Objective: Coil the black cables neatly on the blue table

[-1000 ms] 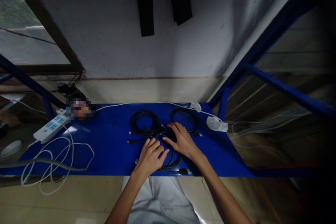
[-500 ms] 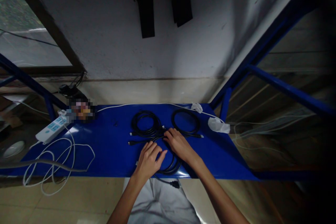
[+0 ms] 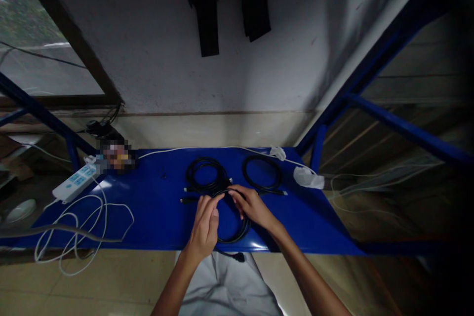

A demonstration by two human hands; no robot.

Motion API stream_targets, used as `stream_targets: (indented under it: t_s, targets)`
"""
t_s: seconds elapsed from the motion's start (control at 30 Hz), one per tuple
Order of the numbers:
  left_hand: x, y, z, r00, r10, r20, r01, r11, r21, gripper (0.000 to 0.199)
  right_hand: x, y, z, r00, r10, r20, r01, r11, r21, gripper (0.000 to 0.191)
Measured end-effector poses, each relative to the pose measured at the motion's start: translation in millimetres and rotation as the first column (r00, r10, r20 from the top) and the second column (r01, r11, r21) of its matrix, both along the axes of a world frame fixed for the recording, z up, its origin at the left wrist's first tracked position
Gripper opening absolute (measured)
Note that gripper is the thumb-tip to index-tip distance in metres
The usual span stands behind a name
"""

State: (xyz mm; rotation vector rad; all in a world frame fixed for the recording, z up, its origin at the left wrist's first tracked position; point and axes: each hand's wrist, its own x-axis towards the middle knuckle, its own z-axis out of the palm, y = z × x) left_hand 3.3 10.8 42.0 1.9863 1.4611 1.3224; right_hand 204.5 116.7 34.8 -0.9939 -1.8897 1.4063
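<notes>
My left hand (image 3: 203, 222) and my right hand (image 3: 252, 206) both grip the upper arc of a coiled black cable (image 3: 234, 231) on a blue metal table (image 3: 155, 217). The loop hangs down between them, and its plug (image 3: 237, 256) dangles past the table's front edge. Behind my hands lie a second black cable coil (image 3: 204, 175) and a third (image 3: 262, 170). The connector ends of these cables (image 3: 189, 200) lie close to my left fingers. Where the cables cross under my fingers is partly hidden.
At the table's left end are a white power strip (image 3: 76, 182), a tangle of white cable (image 3: 74, 232) and a pixelated object (image 3: 116, 156). A thin white cable (image 3: 207, 148) runs along the back edge to a white plastic bag (image 3: 307, 177).
My hands have lifted and gathered the front coil into a tighter loop. My left hand has turned more upright, and the hanging plug has shifted left.
</notes>
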Motion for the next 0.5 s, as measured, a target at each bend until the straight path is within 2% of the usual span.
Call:
stream_targets:
  t_s: [0.1,0.2,0.27,0.37,0.5]
  targets:
    - [-6.1,12.8,17.6,0.989,0.019,0.148,-0.012,0.999,-0.043,0.048,-1.3,5.9,3.8,0.993,0.091,-0.072,-0.100,0.987,-0.123,0.048]
    - [-12.8,35.4,25.7,0.974,-0.035,0.226,0.057,0.994,-0.091,0.041,-6.9,16.7,4.7,0.968,0.230,-0.106,-0.246,0.952,-0.183,0.049]
    - [-16.5,50.4,21.9,0.965,-0.064,0.255,0.100,0.986,-0.132,0.033,-12.0,24.2,1.8,0.944,0.296,-0.147,-0.323,0.921,-0.220,0.049]
    - [-18.9,63.9,6.2,0.946,-0.036,0.322,0.099,0.979,-0.181,0.028,-17.3,31.2,-6.1,0.911,0.332,-0.244,-0.393,0.877,-0.275,0.045]
    - [-16.3,60.3,-11.2,0.932,-0.048,0.360,0.126,0.972,-0.196,0.025,-16.7,27.9,-14.4,0.898,0.291,-0.331,-0.401,0.850,-0.341,0.054]
